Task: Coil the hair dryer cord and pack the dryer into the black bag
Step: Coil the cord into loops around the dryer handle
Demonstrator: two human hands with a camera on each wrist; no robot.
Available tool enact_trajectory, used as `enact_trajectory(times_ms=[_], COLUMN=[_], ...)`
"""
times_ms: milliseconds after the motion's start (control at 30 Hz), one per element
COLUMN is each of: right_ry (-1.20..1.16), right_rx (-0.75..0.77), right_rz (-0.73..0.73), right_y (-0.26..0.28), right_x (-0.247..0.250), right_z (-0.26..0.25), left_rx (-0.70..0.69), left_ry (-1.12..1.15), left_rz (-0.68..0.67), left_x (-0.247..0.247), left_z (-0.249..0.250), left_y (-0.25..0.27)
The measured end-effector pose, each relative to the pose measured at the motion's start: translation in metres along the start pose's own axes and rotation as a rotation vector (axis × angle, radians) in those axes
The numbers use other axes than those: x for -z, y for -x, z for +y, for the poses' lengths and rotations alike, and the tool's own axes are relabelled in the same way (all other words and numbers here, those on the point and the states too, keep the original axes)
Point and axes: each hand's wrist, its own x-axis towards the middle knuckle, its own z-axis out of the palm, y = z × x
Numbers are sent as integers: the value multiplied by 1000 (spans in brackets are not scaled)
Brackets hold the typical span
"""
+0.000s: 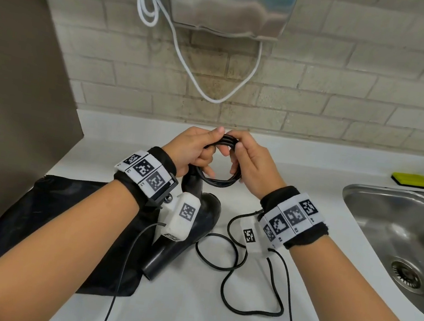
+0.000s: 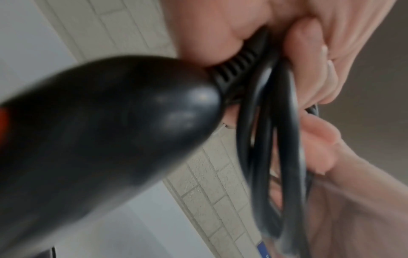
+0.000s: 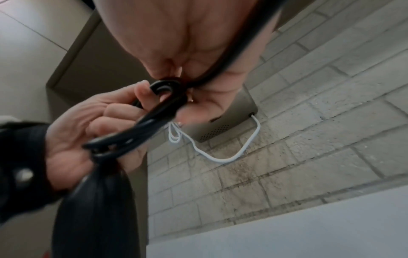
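Both hands are raised over the white counter with a small coil of black cord held between them. My left hand grips the coil's left side, fingers curled round the strands. My right hand pinches the coil's top right. The black hair dryer hangs down from the coil under my left wrist, its nozzle pointing toward me over the edge of the black bag. The bag lies flat on the left. Loose cord trails in loops on the counter below my right wrist. I cannot tell whether the dryer rests on the counter.
A steel sink is set in the counter at the right, with a yellow sponge behind it. A metal hand dryer with a white cable hangs on the tiled wall. A brown panel stands at the left.
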Motion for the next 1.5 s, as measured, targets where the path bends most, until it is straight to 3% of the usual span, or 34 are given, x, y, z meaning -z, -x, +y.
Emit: enact_trajectory(times_ms=[167, 267, 500, 600, 800, 867, 967, 1133, 1200, 1433, 1500], right_ry=[280, 299, 242, 233, 308, 353, 370, 7, 21, 408, 477], right_rx=[-6, -9, -3, -60, -339, -417, -475, -422, -420, -649, -627], right_rz=[-72, -33, 62, 4, -286, -319, -231, 137, 116, -111, -45], right_y=[10, 10, 9, 13, 47, 52, 48, 39, 43, 75, 83], right_x=[0, -2, -3, 2, 18, 21, 25, 33, 32, 18, 9], right_z=[8, 9, 8, 12, 37, 41, 41, 32, 32, 64, 68], left_rx=[38, 40, -66, -70, -93, -94, -97, -87, -82, -81, -81], left_ry=[51, 81, -42, -47, -20, -22, -24, 4, 3, -38, -60], left_rz=[-24, -24, 114, 161, 218, 223, 220, 238, 252, 249, 231], left_x=[7, 4, -9, -8, -1, -2, -6, -9, -9, -14, -19], left_z=[-2, -3, -7, -8, -10, -10, -9, -10, -9, -9, -9], left_y=[1, 1, 5, 4, 5, 5, 6, 7, 7, 7, 7])
